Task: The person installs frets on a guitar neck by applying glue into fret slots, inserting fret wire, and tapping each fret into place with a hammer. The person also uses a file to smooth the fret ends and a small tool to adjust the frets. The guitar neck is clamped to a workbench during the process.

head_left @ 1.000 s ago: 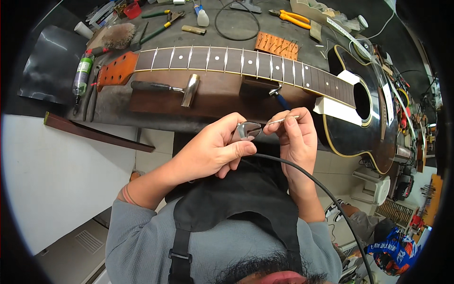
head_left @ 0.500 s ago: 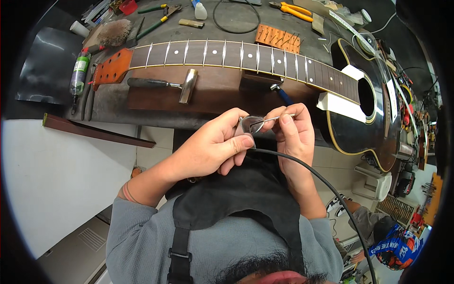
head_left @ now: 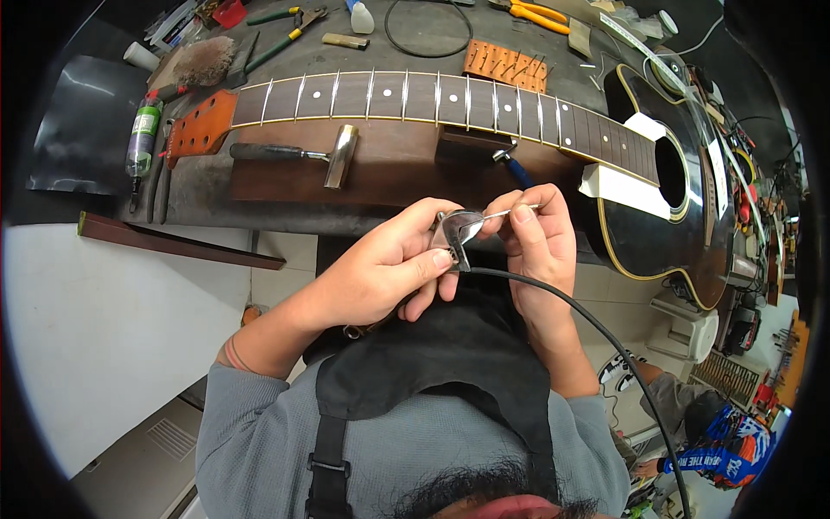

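Observation:
My left hand (head_left: 391, 268) pinches a small shiny metal part (head_left: 455, 232) just below the bench edge. A black cable (head_left: 596, 327) runs from that part down to the lower right. My right hand (head_left: 534, 238) grips a thin metal tool (head_left: 510, 211) whose tip meets the metal part. Above both hands a black acoustic guitar (head_left: 692, 233) lies on the bench, its fretted neck (head_left: 415, 95) reaching left to an orange headstock (head_left: 201, 126).
A metal-headed hammer (head_left: 327, 156) lies on the bench below the neck. Pliers (head_left: 285, 35), a brush (head_left: 204, 60), a green bottle (head_left: 142, 137), an orange block with pins (head_left: 505, 66) and yellow-handled cutters (head_left: 534, 12) lie behind it. A dark wooden strip (head_left: 181, 244) runs left.
Both hands stay together on the metal part; the view has shifted slightly, so the bench sits a little higher in the picture.

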Motion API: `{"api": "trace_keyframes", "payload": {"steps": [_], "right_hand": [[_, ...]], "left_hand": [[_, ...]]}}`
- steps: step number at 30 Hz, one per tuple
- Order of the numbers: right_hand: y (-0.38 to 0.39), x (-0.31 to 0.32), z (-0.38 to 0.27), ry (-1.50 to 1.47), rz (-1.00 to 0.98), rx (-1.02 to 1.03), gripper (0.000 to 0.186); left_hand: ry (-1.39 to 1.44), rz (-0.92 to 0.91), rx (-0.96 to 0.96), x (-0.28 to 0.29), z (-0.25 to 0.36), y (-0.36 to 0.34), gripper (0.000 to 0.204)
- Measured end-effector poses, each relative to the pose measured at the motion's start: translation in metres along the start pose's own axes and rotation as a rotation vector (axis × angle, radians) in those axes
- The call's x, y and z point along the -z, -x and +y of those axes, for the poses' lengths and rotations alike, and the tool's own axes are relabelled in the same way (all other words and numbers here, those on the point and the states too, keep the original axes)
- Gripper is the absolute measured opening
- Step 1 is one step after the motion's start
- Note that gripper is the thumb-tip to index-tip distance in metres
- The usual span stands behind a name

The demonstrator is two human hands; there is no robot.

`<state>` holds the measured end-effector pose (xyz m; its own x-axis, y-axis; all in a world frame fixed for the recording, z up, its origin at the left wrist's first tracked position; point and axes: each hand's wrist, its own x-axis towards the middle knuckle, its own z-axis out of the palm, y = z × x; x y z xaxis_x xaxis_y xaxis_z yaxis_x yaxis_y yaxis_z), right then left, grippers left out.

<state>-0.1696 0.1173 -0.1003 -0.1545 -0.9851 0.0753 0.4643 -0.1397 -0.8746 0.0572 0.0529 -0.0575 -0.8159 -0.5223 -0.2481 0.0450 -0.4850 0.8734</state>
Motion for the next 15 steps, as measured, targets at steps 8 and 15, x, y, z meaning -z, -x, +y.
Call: {"api": "trace_keyframes", "payload": {"steps": [8, 15], "right_hand": [[0.001, -0.001, -0.002, -0.006, -0.003, -0.012, 0.007], [-0.005, 0.008, -0.011, 0.415, -0.019, 0.238, 0.012]], "left_hand": [[0.0, 0.025, -0.013, -0.004, 0.0, 0.001, 0.047], [0.016, -0.005, 0.0, -0.002, -0.007, 0.002, 0.047]]}}
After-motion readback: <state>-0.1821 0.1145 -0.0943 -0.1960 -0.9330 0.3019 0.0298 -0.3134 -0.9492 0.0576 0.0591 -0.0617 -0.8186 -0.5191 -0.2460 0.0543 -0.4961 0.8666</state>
